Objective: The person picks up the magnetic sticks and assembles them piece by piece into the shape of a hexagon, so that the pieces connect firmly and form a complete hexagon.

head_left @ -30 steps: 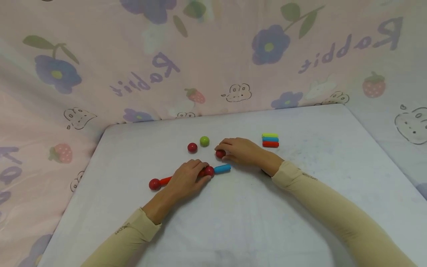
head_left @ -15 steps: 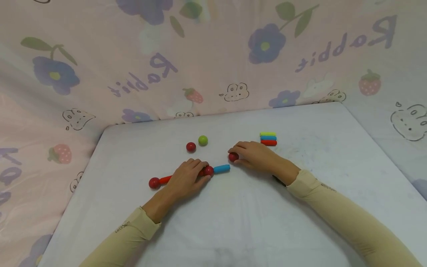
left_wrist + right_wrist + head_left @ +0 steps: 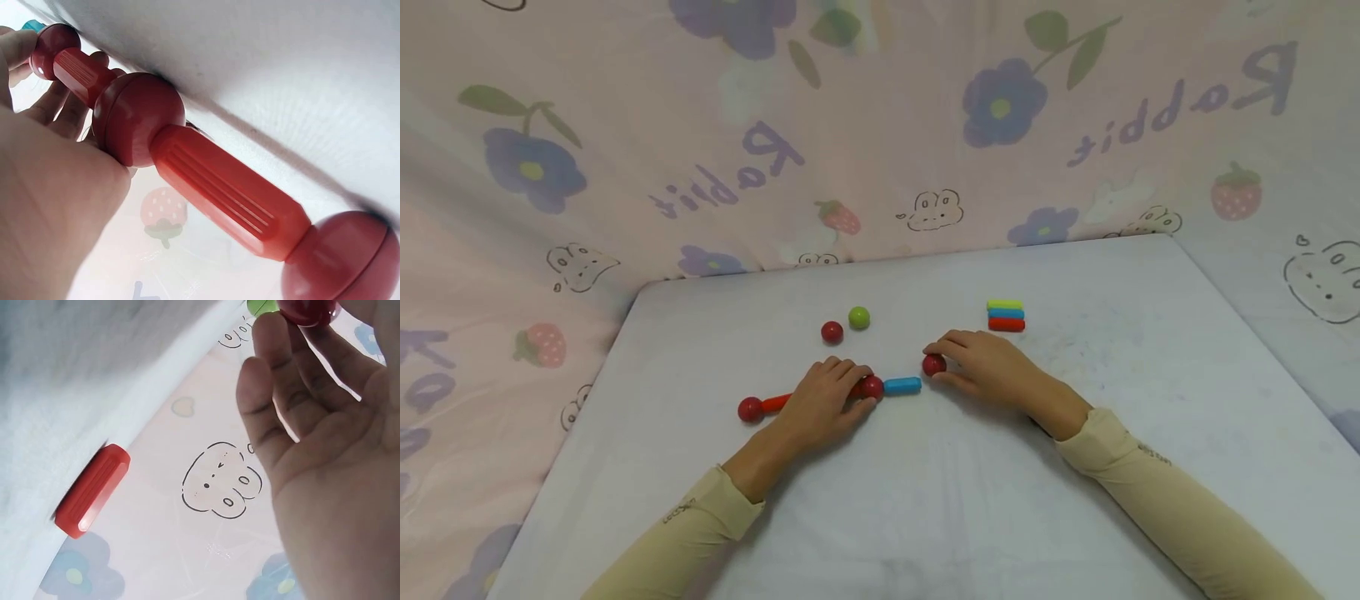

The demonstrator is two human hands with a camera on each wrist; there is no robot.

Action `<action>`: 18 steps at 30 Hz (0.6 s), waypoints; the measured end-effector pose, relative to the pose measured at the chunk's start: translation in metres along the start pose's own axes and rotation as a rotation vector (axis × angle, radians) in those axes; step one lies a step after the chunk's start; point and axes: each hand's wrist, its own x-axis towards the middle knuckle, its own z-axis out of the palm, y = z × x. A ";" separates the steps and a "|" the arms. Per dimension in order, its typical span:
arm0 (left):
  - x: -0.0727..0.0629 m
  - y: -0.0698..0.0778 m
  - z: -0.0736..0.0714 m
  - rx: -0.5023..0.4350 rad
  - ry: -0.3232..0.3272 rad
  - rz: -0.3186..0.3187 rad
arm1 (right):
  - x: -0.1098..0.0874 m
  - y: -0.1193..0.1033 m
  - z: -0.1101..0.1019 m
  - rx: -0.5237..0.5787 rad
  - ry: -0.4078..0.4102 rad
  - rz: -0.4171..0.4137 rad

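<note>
A row of toy balls and rods lies joined on the white table: a red end ball (image 3: 750,409), a red rod (image 3: 231,194), a middle red ball (image 3: 139,119), another red rod (image 3: 78,75), a third red ball (image 3: 872,387) and a blue rod (image 3: 902,386) pointing right. My left hand (image 3: 822,406) covers the row's middle in the head view, its thumb and fingers gripping the third ball. My right hand (image 3: 992,371) pinches a loose red ball (image 3: 934,365) between thumb and fingers, a short gap from the blue rod's free end.
Behind the hands rest another red ball (image 3: 832,332) and a green ball (image 3: 859,317). Farther right, yellow (image 3: 1005,305), blue (image 3: 1006,314) and red (image 3: 1006,325) rods lie side by side. A patterned curtain (image 3: 865,150) hangs along the table's back edge.
My right hand has carried its red ball rightward and slightly nearer me, past the blue rod's end. The left hand stays on the row, whose blue rod has swung slightly toward me.
</note>
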 end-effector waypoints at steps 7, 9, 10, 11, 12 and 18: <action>-0.001 0.000 0.001 -0.014 -0.008 -0.012 | -0.005 -0.005 -0.001 0.019 -0.010 0.013; -0.001 0.000 0.001 -0.012 -0.012 -0.011 | -0.006 -0.006 -0.001 0.031 -0.007 0.005; 0.000 0.000 0.000 -0.010 -0.014 -0.011 | -0.007 -0.007 -0.001 0.038 -0.006 0.003; 0.000 0.000 0.000 -0.009 -0.016 -0.011 | -0.007 -0.008 0.000 0.042 -0.004 0.000; 0.000 0.000 0.000 -0.006 -0.019 -0.011 | -0.007 -0.008 0.000 0.046 -0.006 0.000; 0.000 0.002 -0.001 -0.006 -0.037 -0.014 | -0.007 -0.009 0.001 0.040 -0.031 0.030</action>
